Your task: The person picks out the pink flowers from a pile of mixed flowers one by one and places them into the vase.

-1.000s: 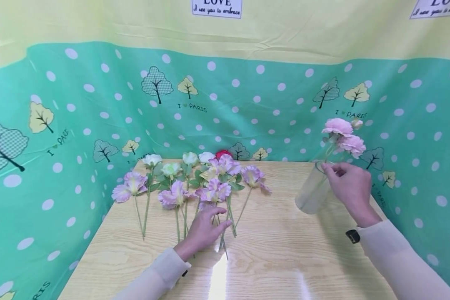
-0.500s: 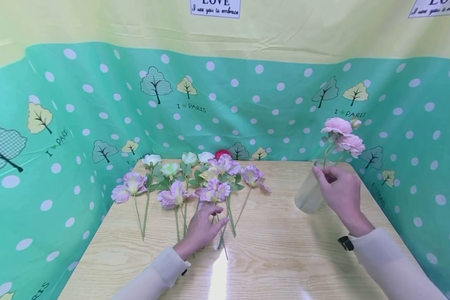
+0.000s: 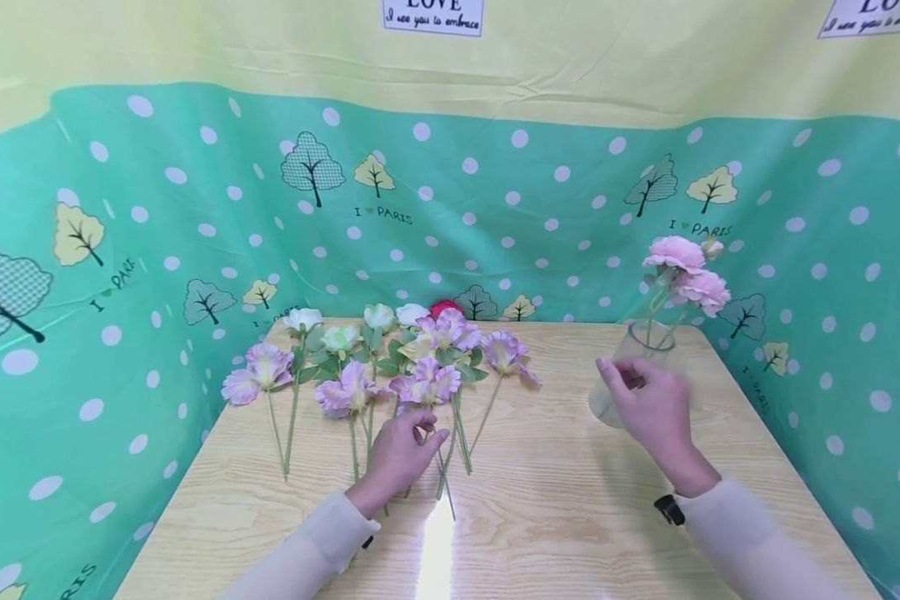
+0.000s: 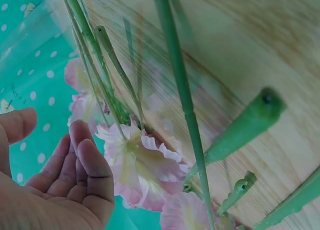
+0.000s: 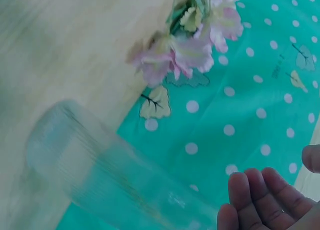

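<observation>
A clear glass vase (image 3: 645, 337) stands upright on the right side of the table, with pink flowers (image 3: 690, 271) on green stems in it. In front of the vase is my right hand (image 3: 652, 412), fingers loosely bent and holding nothing. The right wrist view has the vase (image 5: 115, 175) beside the fingers, apart from them. My left hand (image 3: 401, 454) hovers over the stems of the purple-pink flowers (image 3: 427, 382). In the left wrist view its thumb and fingers (image 4: 95, 165) are apart with no stem between them, close to a pink flower (image 4: 142, 162).
Several white flowers (image 3: 303, 319) and a red flower (image 3: 446, 308) lie at the back of the wooden table (image 3: 547, 517). One purple-pink flower (image 3: 506, 354) lies at the right of the group. A green dotted cloth (image 3: 495, 225) encloses the table's back and sides.
My right hand has moved away from the stems at the vase's mouth, down and to the left. The flowers in the vase stay put. My left hand has shifted only slightly.
</observation>
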The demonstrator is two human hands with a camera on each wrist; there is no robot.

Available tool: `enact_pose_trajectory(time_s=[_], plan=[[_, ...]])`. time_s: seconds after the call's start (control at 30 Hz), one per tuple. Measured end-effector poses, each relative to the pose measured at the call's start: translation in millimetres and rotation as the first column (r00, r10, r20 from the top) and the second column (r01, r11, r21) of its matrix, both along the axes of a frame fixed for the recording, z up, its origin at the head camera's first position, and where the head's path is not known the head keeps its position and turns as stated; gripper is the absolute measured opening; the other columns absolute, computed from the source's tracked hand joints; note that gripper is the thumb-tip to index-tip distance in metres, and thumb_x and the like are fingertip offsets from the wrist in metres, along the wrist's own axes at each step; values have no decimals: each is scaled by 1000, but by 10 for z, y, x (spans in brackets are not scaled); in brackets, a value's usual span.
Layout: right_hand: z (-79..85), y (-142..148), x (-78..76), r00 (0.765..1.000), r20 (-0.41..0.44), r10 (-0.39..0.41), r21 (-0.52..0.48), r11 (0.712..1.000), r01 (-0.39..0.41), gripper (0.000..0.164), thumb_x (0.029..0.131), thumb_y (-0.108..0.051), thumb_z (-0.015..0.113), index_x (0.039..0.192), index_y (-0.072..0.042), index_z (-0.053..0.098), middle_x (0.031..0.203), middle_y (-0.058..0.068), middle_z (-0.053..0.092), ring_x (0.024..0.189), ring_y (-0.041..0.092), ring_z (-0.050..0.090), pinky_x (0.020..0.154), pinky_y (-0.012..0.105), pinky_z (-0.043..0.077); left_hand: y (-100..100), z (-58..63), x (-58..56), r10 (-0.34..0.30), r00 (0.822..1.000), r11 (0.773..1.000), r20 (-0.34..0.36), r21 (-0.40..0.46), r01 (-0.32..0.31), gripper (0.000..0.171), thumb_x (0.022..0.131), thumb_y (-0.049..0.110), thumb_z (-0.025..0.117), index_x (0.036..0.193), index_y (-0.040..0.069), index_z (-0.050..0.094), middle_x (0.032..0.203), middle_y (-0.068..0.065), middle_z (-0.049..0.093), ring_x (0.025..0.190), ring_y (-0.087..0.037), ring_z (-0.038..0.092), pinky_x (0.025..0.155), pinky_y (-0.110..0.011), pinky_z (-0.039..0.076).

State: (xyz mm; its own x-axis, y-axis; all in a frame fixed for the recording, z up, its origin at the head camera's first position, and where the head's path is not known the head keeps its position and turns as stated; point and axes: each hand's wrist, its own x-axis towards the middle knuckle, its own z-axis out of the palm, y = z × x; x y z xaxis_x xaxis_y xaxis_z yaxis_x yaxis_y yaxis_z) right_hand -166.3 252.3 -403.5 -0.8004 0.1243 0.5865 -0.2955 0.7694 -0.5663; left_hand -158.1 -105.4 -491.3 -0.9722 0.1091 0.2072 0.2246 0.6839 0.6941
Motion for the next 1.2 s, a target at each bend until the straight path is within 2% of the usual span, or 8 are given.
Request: enact_pose_trajectory(time_s=[0.1,0.23,0.37,0.47,0.6,0.83,1.07,1.2], plan=[[-81,-56,41,998,67,12,-5,1000,-12,30,98,-31,72,94,-2,78,78,7,73,69,20,66,61,17,48,4,12,-3,10,1000,1000,10,-4,-10,23,91,31,79,101,11,74,90,5,72,68,-4,58,61,-29,50],[-165,-133,100,987,160,16,3,1000,-17,37,99,-39,68,101,-4,78,86,8,76,76,22,69,64,30,54,7,17,-8,21,1000,1000,14,-15,-20,20,90,29,79,97,11,73,89,1,72,63,-4,56,59,-30,49],[-261,-201,135,982,186,34,15,999,-38,39,99,-40,68,105,-2,77,92,11,77,80,26,72,67,42,57,6,13,-20,31,999,999,27,-36,-30,17,90,28,79,95,13,73,88,3,71,61,-6,55,59,-30,49],[-328,-240,147,981,188,46,16,999,-50,39,99,-40,69,105,-2,77,94,12,77,81,27,73,69,47,59,9,14,-30,34,998,998,53,-60,-31,19,91,30,78,97,12,74,86,5,70,66,-7,58,61,-31,50],[-393,-289,174,977,205,62,-2,998,-63,40,99,-40,69,106,-1,76,96,14,77,85,30,73,73,50,59,18,19,-42,36,996,996,86,-89,-29,22,91,31,77,98,10,75,81,7,68,70,-9,61,63,-33,53],[-494,-364,241,966,244,82,-14,997,-81,41,98,-41,69,107,-2,76,100,15,77,92,34,73,76,52,59,31,0,-71,55,990,992,131,-122,-39,19,90,33,78,85,15,72,77,5,67,60,-9,57,55,-31,49],[-524,-384,264,966,246,75,-7,997,-75,42,98,-43,69,107,-2,77,102,15,77,93,34,73,79,53,58,35,-54,-83,42,975,986,219,-168,-5,42,90,38,77,59,17,59,58,6,52,46,-8,42,43,-28,35],[-539,-386,277,959,273,69,-8,998,-69,45,98,-46,68,108,-3,77,104,15,77,95,33,73,81,54,57,38,-89,-82,26,975,979,221,-203,20,46,90,38,77,54,19,56,53,8,49,44,-7,40,41,-26,34]])
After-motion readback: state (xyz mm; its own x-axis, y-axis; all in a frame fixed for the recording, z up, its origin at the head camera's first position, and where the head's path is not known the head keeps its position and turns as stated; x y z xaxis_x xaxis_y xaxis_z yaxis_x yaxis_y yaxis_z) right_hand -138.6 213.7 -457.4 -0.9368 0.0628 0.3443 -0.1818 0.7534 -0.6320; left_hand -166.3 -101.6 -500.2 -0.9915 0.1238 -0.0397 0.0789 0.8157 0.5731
